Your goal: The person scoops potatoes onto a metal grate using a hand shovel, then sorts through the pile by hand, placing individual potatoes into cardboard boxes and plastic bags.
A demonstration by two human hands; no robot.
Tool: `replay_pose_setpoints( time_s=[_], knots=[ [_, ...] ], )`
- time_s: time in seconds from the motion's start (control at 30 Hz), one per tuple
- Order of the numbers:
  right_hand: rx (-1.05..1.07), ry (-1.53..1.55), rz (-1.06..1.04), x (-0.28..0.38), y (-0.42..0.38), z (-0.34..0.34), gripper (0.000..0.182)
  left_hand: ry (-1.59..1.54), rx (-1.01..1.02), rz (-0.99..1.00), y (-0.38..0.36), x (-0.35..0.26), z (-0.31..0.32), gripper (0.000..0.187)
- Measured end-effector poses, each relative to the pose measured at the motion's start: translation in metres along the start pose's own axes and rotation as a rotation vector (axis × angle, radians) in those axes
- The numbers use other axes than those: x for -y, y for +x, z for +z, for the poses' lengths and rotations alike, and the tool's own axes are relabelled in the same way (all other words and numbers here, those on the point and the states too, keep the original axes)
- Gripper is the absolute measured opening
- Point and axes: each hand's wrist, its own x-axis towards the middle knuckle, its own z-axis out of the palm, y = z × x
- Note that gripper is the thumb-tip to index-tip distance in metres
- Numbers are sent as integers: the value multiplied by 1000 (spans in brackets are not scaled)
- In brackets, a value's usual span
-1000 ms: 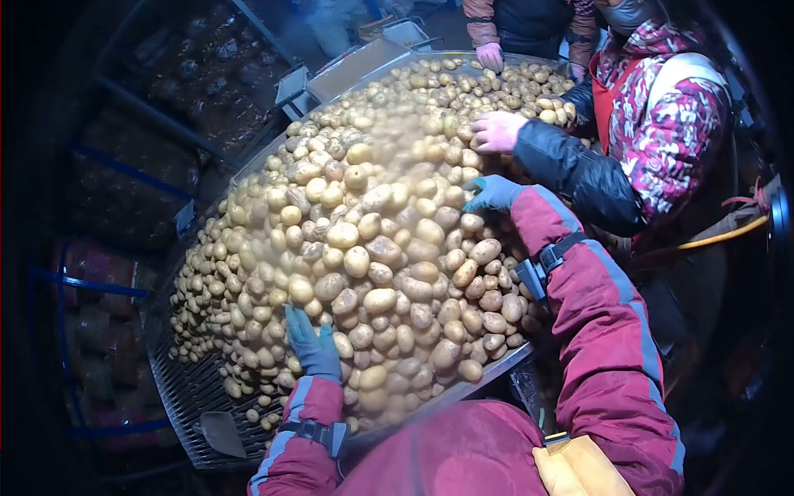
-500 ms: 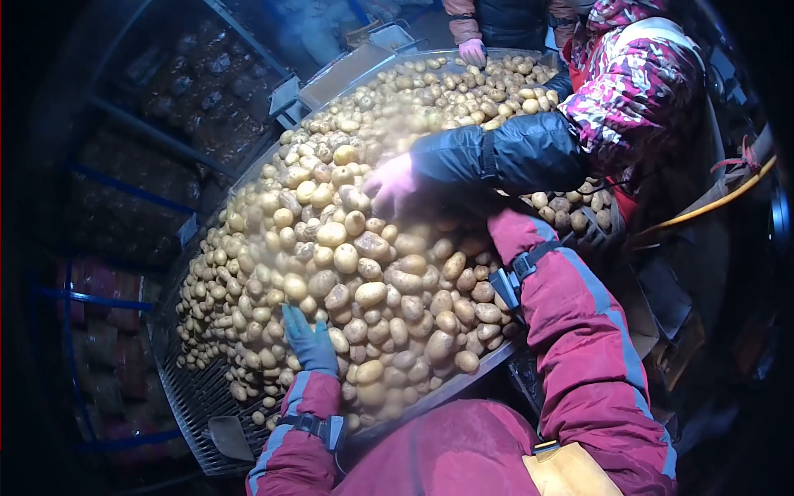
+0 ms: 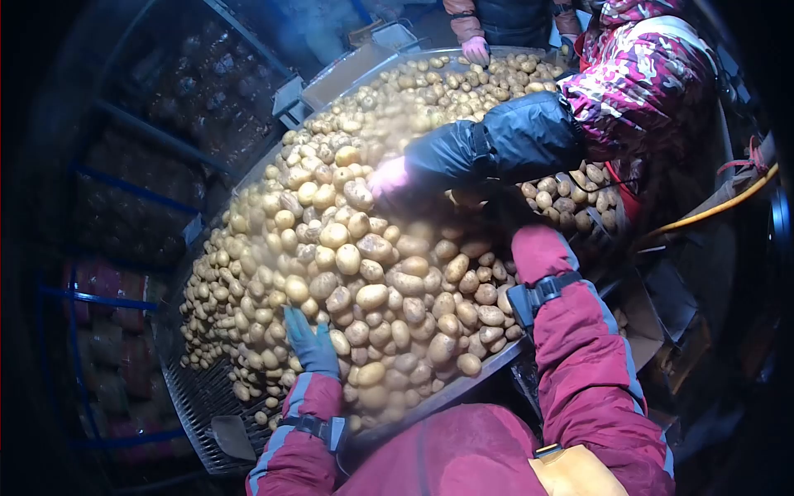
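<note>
a slatted metal table (image 3: 197, 413) is mostly covered by a heap of potatoes (image 3: 372, 289). the heap is leaned over from the right by a co-worker in a patterned jacket (image 3: 641, 87), whose dark sleeve (image 3: 529, 136) is held across it. the person's red right sleeve (image 3: 575, 355) is stretched toward the shadow below, where the right hand is hidden; its grip cannot be told. the gloved left hand (image 3: 314, 345) is laid on the heap's near left side, fingers extended, nothing grasped. potatoes are touched by the co-worker's pink glove (image 3: 389, 177).
</note>
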Motion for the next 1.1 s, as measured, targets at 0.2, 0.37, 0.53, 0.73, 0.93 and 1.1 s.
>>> replay_pose_setpoints(
  time_s=[0.2, 0.37, 0.53, 0.73, 0.93, 1.1],
  knots=[
    [78, 298, 50, -1, -59, 3, 42, 66, 25, 11, 0, 6, 1, 71],
    [60, 392, 79, -5, -95, 15, 42, 76, 45, -19, 1, 7, 2, 70],
    [53, 295, -82, -37, -117, 26, 38, 60, 33, -30, 4, 6, 3, 66],
    [-74, 363, 47, -60, -198, 26, 28, -178, 1, -20, 10, 29, 18, 67],
    [-527, 293, 88, -103, -308, 16, 31, 11, 1, 82, 16, 36, 17, 69],
    [-855, 500, -60, -149, -415, -34, 30, -34, 19, 116, 19, 40, 21, 71]
  ],
)
